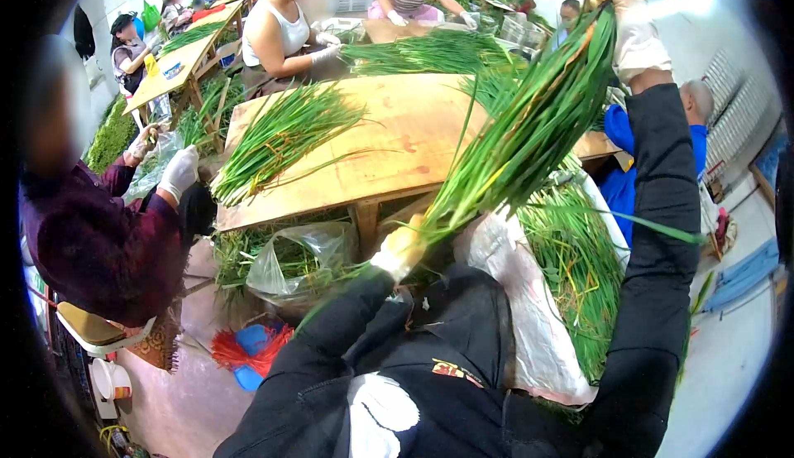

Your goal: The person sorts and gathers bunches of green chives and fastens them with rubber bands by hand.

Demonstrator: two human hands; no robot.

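Observation:
A big bunch of garlic chives (538, 119) stretches diagonally in front of me, with some yellowed leaves among the green. Low down, at the pale stem end, my gloved left hand (400, 249) is closed around it. My right hand (630, 32), also gloved, is raised at the upper right and gripped around the leafy end; its fingers are partly hidden by leaves. Below the bunch, an open white sack (529, 313) holds more loose chives (575, 280) beside my lap. Another pile of chives (285, 135) lies on the wooden table (389, 131) ahead.
A person in a dark purple jacket (99, 226) stands close on my left. Several other people work at tables behind. Under the table sits a clear plastic bag (302, 251). Red ties (269, 350) lie on a blue object on the floor, near a stool (99, 326).

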